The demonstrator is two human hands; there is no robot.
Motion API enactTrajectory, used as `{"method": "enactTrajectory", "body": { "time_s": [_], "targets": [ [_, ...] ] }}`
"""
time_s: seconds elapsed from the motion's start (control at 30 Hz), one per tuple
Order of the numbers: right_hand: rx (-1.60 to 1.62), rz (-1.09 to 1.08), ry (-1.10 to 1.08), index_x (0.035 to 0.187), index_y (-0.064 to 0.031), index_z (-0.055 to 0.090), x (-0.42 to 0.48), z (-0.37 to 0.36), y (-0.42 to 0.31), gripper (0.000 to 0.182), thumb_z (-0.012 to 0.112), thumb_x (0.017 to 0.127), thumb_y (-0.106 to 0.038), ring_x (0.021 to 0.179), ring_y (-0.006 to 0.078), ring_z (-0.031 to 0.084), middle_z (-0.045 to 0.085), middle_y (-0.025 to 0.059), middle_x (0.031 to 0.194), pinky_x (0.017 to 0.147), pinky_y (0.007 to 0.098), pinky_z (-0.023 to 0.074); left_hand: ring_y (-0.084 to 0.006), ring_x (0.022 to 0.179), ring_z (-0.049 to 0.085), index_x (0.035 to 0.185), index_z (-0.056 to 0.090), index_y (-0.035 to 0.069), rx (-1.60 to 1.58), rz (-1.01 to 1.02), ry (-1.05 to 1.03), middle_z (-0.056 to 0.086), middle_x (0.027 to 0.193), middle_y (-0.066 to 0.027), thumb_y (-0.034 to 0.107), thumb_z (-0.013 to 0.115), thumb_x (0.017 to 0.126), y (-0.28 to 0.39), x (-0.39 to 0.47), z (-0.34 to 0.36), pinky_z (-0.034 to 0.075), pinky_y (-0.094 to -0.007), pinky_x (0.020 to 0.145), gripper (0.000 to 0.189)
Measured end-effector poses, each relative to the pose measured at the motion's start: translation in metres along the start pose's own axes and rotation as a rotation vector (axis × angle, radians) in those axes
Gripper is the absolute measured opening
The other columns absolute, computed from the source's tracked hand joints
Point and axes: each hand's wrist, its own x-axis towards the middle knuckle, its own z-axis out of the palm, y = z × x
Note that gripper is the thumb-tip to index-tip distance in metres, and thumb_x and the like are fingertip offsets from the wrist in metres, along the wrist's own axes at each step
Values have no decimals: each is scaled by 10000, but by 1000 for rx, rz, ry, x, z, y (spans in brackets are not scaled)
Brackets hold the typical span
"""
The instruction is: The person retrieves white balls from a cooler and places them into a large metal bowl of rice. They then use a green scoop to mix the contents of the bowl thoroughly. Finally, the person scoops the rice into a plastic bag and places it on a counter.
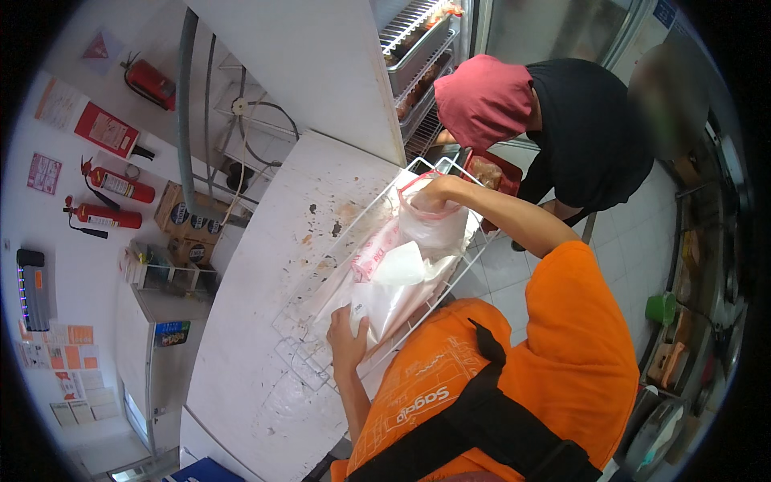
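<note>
A white wire basket (449,292) lies on the worn white top (265,253) in front of me. My right hand (430,194) reaches into a clear plastic bag (429,232) with a red-edged mouth, at the basket's far end. Its fingers are hidden there. By the near end, my left hand (349,338) touches the corner of a stack of white plastic bags (385,313), thumb apart from the fingers; whether it grips them is unclear. Between the hands lies a rolled plastic packet with pink print (376,250), next to a white flap (400,265).
A person in a red cap (482,99) bends beside the basket, near a red tray (509,172) holding a bagged item. Behind is an open refrigerator with wire shelves (415,24). A white panel (313,66) borders the top. Fire extinguishers (114,215) hang on the left wall.
</note>
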Motion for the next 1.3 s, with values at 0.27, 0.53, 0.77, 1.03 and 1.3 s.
{"method": "enactTrajectory", "body": {
  "time_s": [0.27,0.53,0.77,1.03,1.3],
  "targets": [
    [22,-175,-89,1299,-49,598,32,15,31,541,670,796,-235,1072,296,606,651,155,1229,939,429,464,-387,1138,555,1307,543,39,4,3,-9,554,1246,-196,304,625,906,1,3,1,392,-517,966,488],
    [11,-189,39,1202,-92,670,63,41,94,420,672,834,-295,1077,262,618,676,131,1198,960,403,459,-374,1156,543,1333,526,59,61,-25,-5,536,1283,-174,344,605,925,-5,-2,4,359,-549,983,504],
    [-113,46,55,1158,-119,668,44,16,47,373,590,868,-341,1033,274,627,663,120,1132,910,420,463,-356,1163,529,1332,534,63,47,-55,1,536,1264,-139,347,603,933,-9,-5,7,333,-528,1015,495],
    [-278,230,-114,1221,-175,645,37,8,30,405,487,939,-420,1068,216,590,647,50,1160,956,444,424,-361,1157,525,1337,524,84,52,-44,13,526,1275,-130,353,604,930,-7,-2,8,328,-526,1019,494],
    [-206,210,-105,1220,-154,647,17,9,40,392,516,932,-387,1058,212,601,652,57,1157,942,428,441,-359,1162,518,1344,524,88,63,-57,11,521,1278,-126,346,607,930,0,-3,4,321,-514,1026,495]
  ]
}}
